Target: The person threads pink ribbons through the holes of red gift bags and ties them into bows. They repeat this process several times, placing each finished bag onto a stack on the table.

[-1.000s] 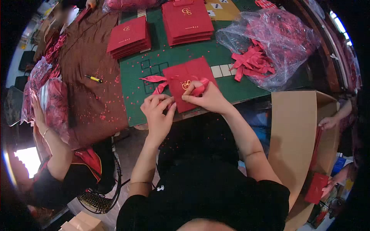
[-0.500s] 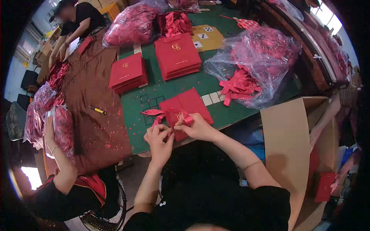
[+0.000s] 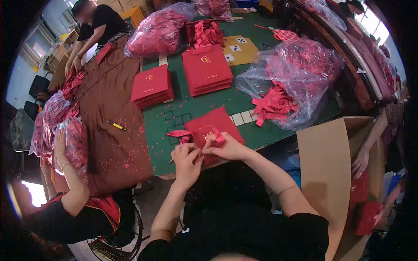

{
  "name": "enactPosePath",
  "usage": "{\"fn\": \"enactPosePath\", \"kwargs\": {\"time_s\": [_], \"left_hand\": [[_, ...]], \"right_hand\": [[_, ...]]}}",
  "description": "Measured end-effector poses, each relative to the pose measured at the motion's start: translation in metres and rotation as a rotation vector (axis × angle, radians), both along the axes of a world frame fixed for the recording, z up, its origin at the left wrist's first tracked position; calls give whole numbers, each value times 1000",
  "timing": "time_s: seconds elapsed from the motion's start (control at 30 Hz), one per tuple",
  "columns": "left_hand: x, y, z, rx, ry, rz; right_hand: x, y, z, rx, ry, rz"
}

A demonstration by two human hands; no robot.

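One red gift bag (image 3: 214,117) lies at the green tabletop's (image 3: 200,101) near edge. Over it, the left hand (image 3: 187,161) and right hand (image 3: 228,148) pinch one satin ribbon (image 3: 176,133). Beyond lie two stacks of red bags (image 3: 208,67) (too tightly layered to count singly); leftward, one yellow box cutter (image 3: 117,126).

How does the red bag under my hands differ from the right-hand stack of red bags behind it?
The red bag is single, at the green table's near edge; the right-hand stack is several bags piled farther back. The bag's gold logo is partly hidden, with the right hand over it; the stack's top logo is uncovered. Both are red with gold printing.
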State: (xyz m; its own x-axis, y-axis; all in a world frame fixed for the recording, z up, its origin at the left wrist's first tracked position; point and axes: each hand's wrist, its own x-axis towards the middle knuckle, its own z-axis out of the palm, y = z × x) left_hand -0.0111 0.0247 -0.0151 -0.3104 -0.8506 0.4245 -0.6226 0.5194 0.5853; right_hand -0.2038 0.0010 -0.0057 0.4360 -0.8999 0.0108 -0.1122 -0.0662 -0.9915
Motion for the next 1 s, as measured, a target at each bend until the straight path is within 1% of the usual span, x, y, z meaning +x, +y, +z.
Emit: {"fn": "enactPosePath", "kwargs": {"time_s": [0.07,0.1,0.13,0.2,0.23,0.3,0.33,0.4,0.43,0.5,0.53,0.6,0.63,0.67,0.7,0.73,0.77,0.8,0.83,0.87,0.9,0.93,0.97,1.0], "left_hand": [[2,-3,1,-87,-131,-118],[-1,-3,7,-115,-119,-117],[-3,-2,8,-120,-120,-124],[-6,1,10,-136,-161,-108],[-6,1,12,-150,-124,-116],[-5,3,24,-183,-74,-50],[-3,5,29,-167,5,-12],[4,8,35,-76,121,14],[5,10,38,-32,180,1],[6,19,42,-135,9,9],[3,21,53,-320,-79,20],[12,28,54,-655,-314,148],[21,29,62,-664,-331,204],[38,25,64,-686,-364,283],[55,20,67,-709,-394,363],[63,17,70,-723,-463,374],[74,14,65,-691,-484,362],[82,12,60,-657,-505,344],[87,11,59,-621,-466,345],[90,9,56,-582,-365,365],[92,6,55,-543,-261,381],[96,5,56,-498,-284,413],[93,0,56,-474,-116,427],[90,-7,58,-447,51,439]], "right_hand": [[-4,-2,6,-54,-54,88],[-6,-3,5,-2,-116,145],[-8,-2,6,-7,-118,138],[-12,2,12,-103,29,129],[-14,7,22,-44,17,141],[-16,25,48,-186,55,66],[-20,32,53,-468,233,13],[-22,35,68,-866,514,-32],[-20,38,67,-949,681,-114],[-27,29,45,-1210,839,-132],[-27,30,40,-1235,712,-220],[-39,22,39,-1318,695,-337],[-50,13,37,-1386,743,-417],[-62,8,38,-1331,706,-567],[-73,8,44,-1357,757,-563],[-79,8,51,-1384,811,-561],[-72,7,49,-1402,749,-520],[-68,6,49,-1327,713,-423],[-64,6,48,-1247,677,-334],[-60,5,50,-1218,643,-291],[-58,1,48,-1220,650,-303],[-55,-3,43,-1138,542,-320],[-50,-7,42,-1055,433,-337],[-39,-14,61,-998,404,-457]]}}
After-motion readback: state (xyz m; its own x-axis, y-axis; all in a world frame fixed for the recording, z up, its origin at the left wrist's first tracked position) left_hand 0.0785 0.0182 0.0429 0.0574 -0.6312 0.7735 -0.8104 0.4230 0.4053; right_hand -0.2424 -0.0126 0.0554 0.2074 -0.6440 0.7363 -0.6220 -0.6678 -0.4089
